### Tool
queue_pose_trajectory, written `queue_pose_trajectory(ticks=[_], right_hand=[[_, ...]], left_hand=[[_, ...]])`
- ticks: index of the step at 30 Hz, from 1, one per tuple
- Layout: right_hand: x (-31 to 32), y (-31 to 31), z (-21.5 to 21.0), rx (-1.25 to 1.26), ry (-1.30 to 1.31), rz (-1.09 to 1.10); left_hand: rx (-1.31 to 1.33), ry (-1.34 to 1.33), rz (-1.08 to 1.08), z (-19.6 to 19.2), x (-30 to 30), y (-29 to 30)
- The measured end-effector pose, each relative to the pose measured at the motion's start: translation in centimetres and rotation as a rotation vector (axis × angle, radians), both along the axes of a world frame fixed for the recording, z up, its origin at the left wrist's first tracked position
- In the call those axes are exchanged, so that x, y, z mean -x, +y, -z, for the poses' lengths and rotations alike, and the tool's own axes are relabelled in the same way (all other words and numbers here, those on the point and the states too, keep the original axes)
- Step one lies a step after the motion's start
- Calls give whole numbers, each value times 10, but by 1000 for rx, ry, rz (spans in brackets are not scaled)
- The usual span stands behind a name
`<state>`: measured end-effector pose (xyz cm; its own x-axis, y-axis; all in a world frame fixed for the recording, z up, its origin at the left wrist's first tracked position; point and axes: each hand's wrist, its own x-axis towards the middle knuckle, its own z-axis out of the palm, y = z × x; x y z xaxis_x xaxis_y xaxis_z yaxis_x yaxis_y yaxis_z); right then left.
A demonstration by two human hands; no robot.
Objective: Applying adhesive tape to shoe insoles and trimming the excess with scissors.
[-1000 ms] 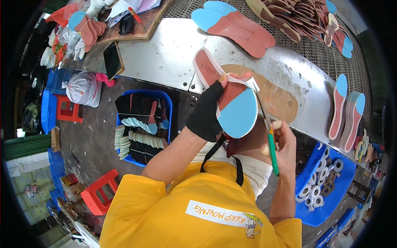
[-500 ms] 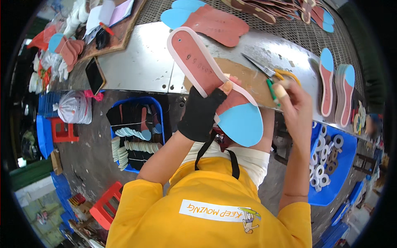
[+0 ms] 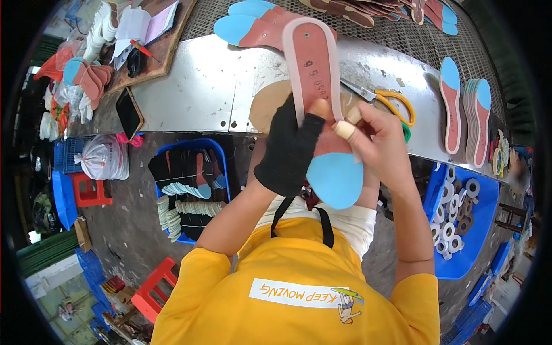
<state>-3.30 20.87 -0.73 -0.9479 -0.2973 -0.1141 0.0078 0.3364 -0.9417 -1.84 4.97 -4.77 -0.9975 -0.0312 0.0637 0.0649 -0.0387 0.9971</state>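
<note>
A red and light-blue insole [image 3: 316, 63] with a pale raised border is held upright over the table's front edge, its blue end pointing toward me. My left hand [image 3: 289, 148], in a black fingerless glove, is closed round its middle, thumb on the red face. With tape on its thumb and a finger, my right hand [image 3: 379, 141] pinches the insole's right border near the middle. Just beyond that hand lie yellow-handled scissors [image 3: 397, 106], blades partly hidden, and a green-handled tool [image 3: 407, 133] mostly covered by the hand. Brown cardboard [image 3: 267, 109] lies beneath the insole.
More insoles [image 3: 244, 29] lie behind, and a row of them [image 3: 476, 123] stands at right. A phone [image 3: 130, 112] rests at the table's left. Below are a blue crate of insoles [image 3: 225, 167], a blue bin [image 3: 480, 230] of tape rolls and a red stool [image 3: 154, 287].
The insole has turned more upright and its far end has moved right. My right hand has come leftward from beside the scissors and taken hold of the insole's border.
</note>
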Motion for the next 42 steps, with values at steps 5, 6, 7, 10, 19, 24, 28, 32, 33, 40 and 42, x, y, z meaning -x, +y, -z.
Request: queue_pose_trajectory(ticks=[5, 6, 7, 10, 19, 24, 28, 32, 33, 40, 42], right_hand=[[-2, 0, 16, -27, 289, -4], [2, 3, 20, -32, 392, 9], [6, 5, 21, -38, 496, 23], [18, 2, 9, 54, 337, 131], [31, -16, -18, -185, 811, 47], [62, 5, -20, -107, 67, -82], [48, -1, -31, 848, -299, -328], [53, 23, -24, 652, -43, -207], [52, 25, -30, 451, 110, -99], [21, 13, -14, 345, 63, 262], [-7, 8, 7, 490, -195, 4]], left_hand=[[-157, -66, -32, -3, 0, 3], [-160, -60, -30, -3, 0, 2], [22, -20, 56, -3, -2, -1], [189, 12, 129, -18, -15, -2], [389, 140, 202, 3, -18, -7], [88, -177, 358, 3, -19, -8], [-822, -302, 691, 8, -23, -3], [-393, -459, 643, -19, -10, -4], [-482, -380, 586, -19, -7, -8], [-147, -181, 357, -35, 3, -17], [-326, -139, 274, -29, 6, -19]])
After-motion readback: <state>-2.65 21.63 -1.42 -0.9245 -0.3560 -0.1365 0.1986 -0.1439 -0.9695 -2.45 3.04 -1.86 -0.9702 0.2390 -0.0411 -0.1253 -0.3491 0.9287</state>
